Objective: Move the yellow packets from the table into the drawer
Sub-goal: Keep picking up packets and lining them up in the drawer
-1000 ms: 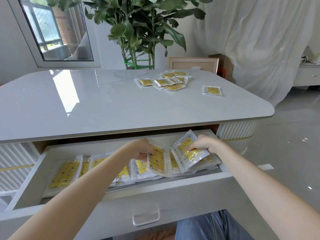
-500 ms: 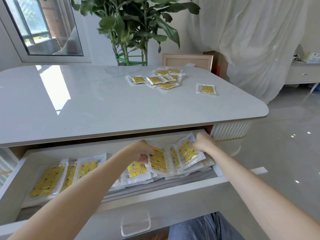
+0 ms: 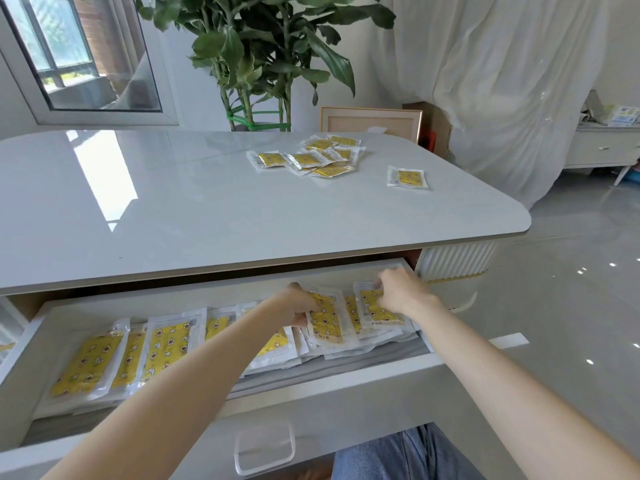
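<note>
The white drawer (image 3: 311, 403) stands pulled out under the tabletop, with several yellow packets (image 3: 166, 348) lying in a row inside it. My left hand (image 3: 296, 304) grips the top edge of one yellow packet (image 3: 325, 323) at the drawer's right part. My right hand (image 3: 398, 294) pinches the top of another yellow packet (image 3: 377, 311) just right of it. A pile of yellow packets (image 3: 311, 159) lies on the far side of the white table (image 3: 173, 209), and a single packet (image 3: 407, 177) lies apart to its right.
A potted plant (image 3: 256, 64) and a wooden frame (image 3: 370, 121) stand behind the table. A window (image 3: 79, 53) is at the back left, a white curtain (image 3: 502, 81) and a small cabinet (image 3: 602, 147) at the right. My knee in jeans (image 3: 398, 455) sits below the drawer handle (image 3: 265, 448).
Both hands have lowered their packets flatter onto the stack at the drawer's right end. The camera has shifted a little; the packets on the table have not moved.
</note>
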{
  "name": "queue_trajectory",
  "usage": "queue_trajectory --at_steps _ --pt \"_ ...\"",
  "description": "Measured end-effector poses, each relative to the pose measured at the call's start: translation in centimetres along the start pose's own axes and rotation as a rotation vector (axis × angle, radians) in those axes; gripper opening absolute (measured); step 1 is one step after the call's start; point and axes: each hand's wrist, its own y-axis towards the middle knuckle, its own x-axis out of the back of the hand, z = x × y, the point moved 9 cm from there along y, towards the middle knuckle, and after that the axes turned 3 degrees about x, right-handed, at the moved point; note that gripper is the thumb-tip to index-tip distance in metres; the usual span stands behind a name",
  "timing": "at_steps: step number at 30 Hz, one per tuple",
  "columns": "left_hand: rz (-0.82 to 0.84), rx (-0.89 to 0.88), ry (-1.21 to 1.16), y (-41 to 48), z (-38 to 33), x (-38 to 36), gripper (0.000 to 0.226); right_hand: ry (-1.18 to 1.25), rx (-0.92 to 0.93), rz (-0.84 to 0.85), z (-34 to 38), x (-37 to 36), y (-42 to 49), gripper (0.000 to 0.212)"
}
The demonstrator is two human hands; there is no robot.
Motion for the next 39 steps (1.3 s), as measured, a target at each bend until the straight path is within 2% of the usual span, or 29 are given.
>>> queue_trajectory --at_steps 3,5,8,12,15,17,19,23,27,39 --pt "-0.060 -0.043 0.096 -0.1 -0.3 -0.1 0.035 0.088 0.113 0.183 1.0 -2.1 0.1 0.065" --pt "-0.127 -0.109 0.224 -0.5 -1.0 0.1 0.046 0.038 0.166 0.251 1.4 -2.6 -0.1 0.077" --pt "-0.207 -0.212 0.370 -1.4 -2.0 0.4 0.068 -0.042 0.200 0.287 1.5 -3.2 -0.3 0.078" --pt "-0.249 -0.305 0.577 -2.5 -2.6 0.3 0.088 -0.001 0.170 0.277 1.1 -3.2 -0.3 0.076" --pt "-0.274 -0.372 0.712 -3.5 -3.0 0.1 0.094 0.018 0.166 0.240 1.3 -2.8 -0.3 0.078" --pt "-0.235 -0.432 0.802 -3.8 -3.3 -0.4 0.093 0.040 0.173 0.200 1.6 -2.4 -0.3 0.077" --pt "-0.117 -0.471 0.912 -3.9 -3.1 -1.3 0.095 0.024 0.183 0.178 1.7 -2.1 -0.3 0.073" --pt "0.052 -0.461 1.202 -2.8 -1.3 -2.6 0.105 0.005 0.179 0.278 1.7 -3.0 -0.7 0.071" --pt "0.050 -0.494 1.259 -2.2 -1.0 -2.8 0.100 0.005 0.165 0.375 1.4 -3.6 -1.1 0.087" --pt "-0.017 -0.495 1.243 -2.3 -2.1 -3.9 0.097 -0.045 0.134 0.362 0.7 -3.3 -1.0 0.087"
